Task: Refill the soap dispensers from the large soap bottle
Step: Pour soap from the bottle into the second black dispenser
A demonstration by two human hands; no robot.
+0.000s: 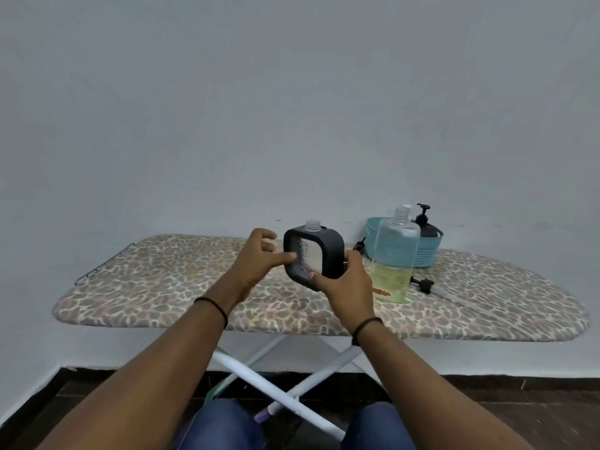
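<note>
1. I take the ironing board (pixel 136 287) with its spotted cover as my landmark; everything I name sits on it or above it.
2. My left hand (pixel 259 264) is over the middle of the board, thumb pressed flat against the left edge of the square dispenser (pixel 313 254), the other fingers loosely curled and clear of it.
3. The square dispenser is lifted off the board between my two hands, tilted so its face points toward me. It has a dark rounded frame, a clear window with bubbles or droplets inside, and a bare threaded neck on top with no pump on it.
4. My right hand (pixel 344 284) grips the dispenser's lower right corner, thumb on the front edge and fingers wrapped behind.
5. Just right of that hand, the large soap bottle (pixel 394 254) stands upright on the board, clear, uncapped, with pale yellow liquid in its lower part.
6. A loose black pump (pixel 425 285) lies on the board beside the bottle's base.
7. Behind the bottle, at the board's far edge, a teal basket (pixel 425 254) holds a dark pump dispenser (pixel 425 224).
</note>
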